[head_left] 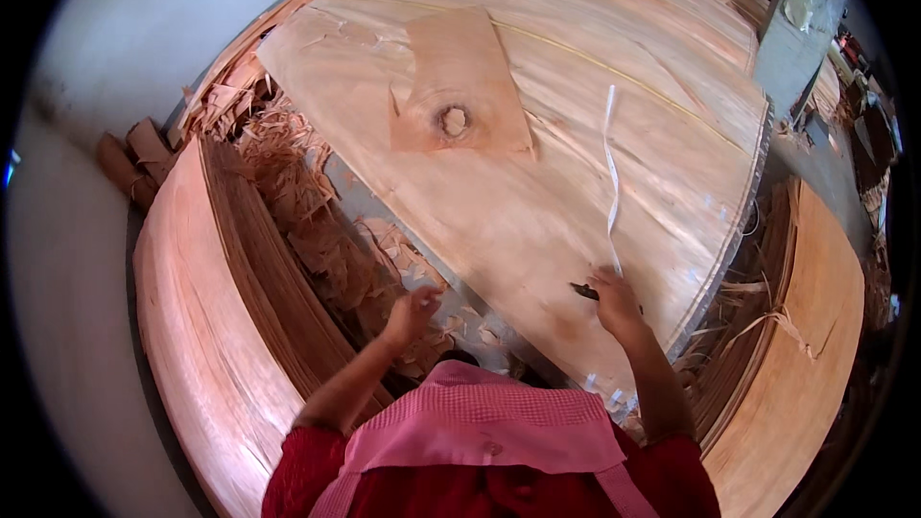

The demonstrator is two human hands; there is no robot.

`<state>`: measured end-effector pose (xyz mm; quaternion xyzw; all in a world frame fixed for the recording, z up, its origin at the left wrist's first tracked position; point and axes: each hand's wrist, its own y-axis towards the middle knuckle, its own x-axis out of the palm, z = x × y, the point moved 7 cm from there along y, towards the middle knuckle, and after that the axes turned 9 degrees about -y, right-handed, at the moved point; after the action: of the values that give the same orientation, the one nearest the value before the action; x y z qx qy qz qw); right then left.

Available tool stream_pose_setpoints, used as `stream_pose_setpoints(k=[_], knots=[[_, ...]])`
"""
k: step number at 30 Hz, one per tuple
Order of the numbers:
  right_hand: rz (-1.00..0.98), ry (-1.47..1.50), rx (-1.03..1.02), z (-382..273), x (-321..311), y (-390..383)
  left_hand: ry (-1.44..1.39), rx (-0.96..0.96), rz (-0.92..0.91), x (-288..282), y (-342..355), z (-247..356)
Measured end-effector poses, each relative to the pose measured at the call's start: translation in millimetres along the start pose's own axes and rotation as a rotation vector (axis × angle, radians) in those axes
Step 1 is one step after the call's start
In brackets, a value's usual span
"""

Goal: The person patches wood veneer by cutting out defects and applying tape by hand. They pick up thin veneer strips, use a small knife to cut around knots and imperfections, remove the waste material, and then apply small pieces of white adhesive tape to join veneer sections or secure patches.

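Observation:
My right hand (614,299) is closed on a small dark tool (583,291) over the near part of a large pale wood veneer sheet (499,201); the tool's exact kind is not clear. A narrow white tape strip (611,168) runs across the sheet and ends at that hand's fingers. Off the sheet's left edge, my left hand (413,315) hovers with loosely bent fingers, apart, and nothing visible in them. Farther up lies a smaller veneer piece (465,62) with a knot hole near its lower end.
Curved stacks of veneer stand on the left (206,278) and the right (806,317). Torn veneer scraps (288,153) fill the gap beside the sheet's left edge. A thin yellow line (614,72) crosses the sheet's far part. A grey post (796,29) rises at the far right.

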<state>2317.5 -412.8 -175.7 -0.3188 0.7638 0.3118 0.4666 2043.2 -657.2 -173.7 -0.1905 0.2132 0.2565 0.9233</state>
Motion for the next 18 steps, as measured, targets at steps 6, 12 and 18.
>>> stream_pose_setpoints(k=[6, 12, 18], knots=[[-0.155, 0.289, 0.649, 24, 33, 41, 0.291, 0.501, 0.098, -117, 252, -11], [0.211, 0.955, 1.069, -23, 97, 167, 0.257, 0.102, 0.247, -214, 501, -35], [0.449, 1.282, 1.224, -2, 144, 265, -0.035, 0.099, 0.053, -161, 551, -23]])
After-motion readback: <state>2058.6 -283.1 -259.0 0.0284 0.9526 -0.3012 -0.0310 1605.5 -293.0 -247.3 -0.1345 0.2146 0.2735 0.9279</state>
